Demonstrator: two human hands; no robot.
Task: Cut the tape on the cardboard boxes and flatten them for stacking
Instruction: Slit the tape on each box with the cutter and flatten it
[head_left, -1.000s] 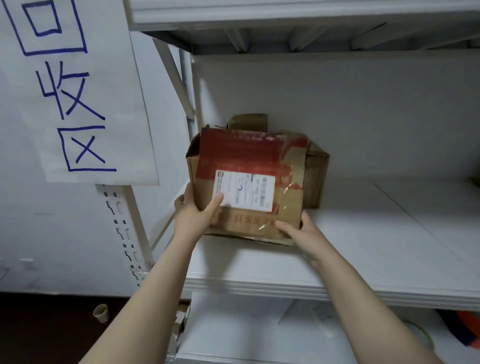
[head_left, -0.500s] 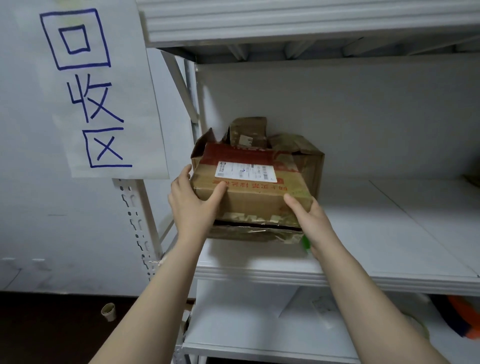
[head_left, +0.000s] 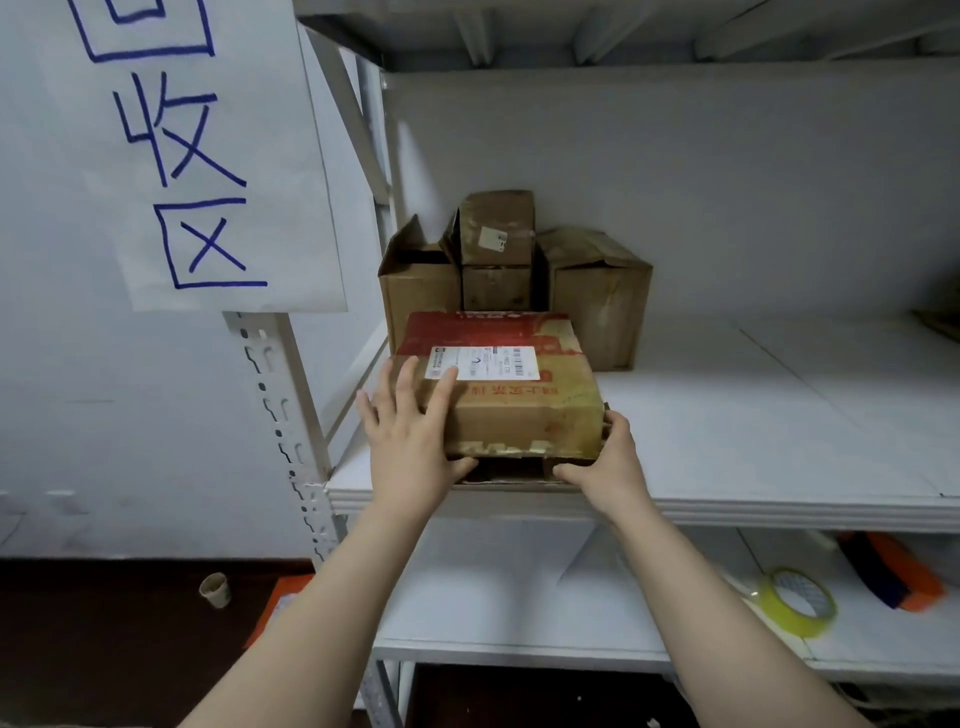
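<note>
A cardboard box (head_left: 519, 410) with a red printed top and a white shipping label lies flat on the white shelf board (head_left: 753, 426), close to its front edge. My left hand (head_left: 410, 431) holds its near left corner, with fingers spread over the top and the thumb under the front edge. At the near right bottom corner, my right hand (head_left: 608, 457) grips the box, fingers wrapped round the side. Torn tape runs along the front bottom edge. Behind it stand three more brown boxes: an open box (head_left: 421, 291), a small box (head_left: 496, 228) stacked on top, and a larger box (head_left: 597, 291).
A paper sign (head_left: 208, 156) with blue characters hangs at the left over the shelf upright (head_left: 280, 405). On the lower shelf lie a yellow tape roll (head_left: 797, 603) and an orange and blue object (head_left: 888, 571). A paper cup (head_left: 215, 590) stands on the dark floor.
The box went from tilted up facing me to lying flat on the shelf near the front edge. The boxes behind it have come into view.
</note>
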